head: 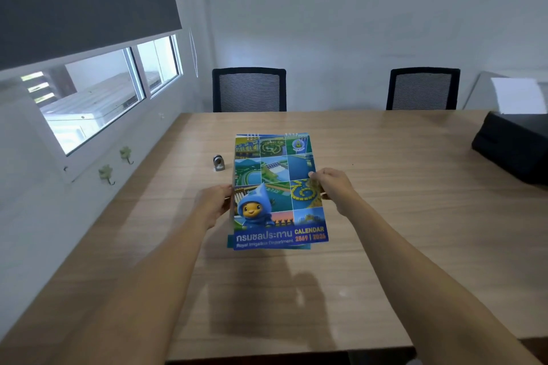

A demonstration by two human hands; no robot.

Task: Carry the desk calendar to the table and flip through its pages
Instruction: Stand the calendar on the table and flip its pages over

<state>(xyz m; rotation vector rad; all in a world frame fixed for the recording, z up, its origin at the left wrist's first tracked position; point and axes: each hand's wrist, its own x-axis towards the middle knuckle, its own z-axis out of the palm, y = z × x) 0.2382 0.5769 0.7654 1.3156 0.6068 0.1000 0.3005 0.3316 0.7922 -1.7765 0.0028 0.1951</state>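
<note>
The desk calendar (275, 187) has a blue and green picture cover with a cartoon mascot and spiral rings at its far edge. It is held above the wooden table (400, 216), its shadow falling on the near tabletop. My left hand (215, 204) grips its left edge. On the opposite edge, my right hand (333, 188) holds it with the thumb on the cover.
A small silver metal object (218, 162) stands on the table left of the calendar. A black bag (513, 148) lies at the right edge with white paper (519, 95) behind it. Two black mesh chairs (249, 90) (422, 89) stand at the far side. A window wall runs along the left.
</note>
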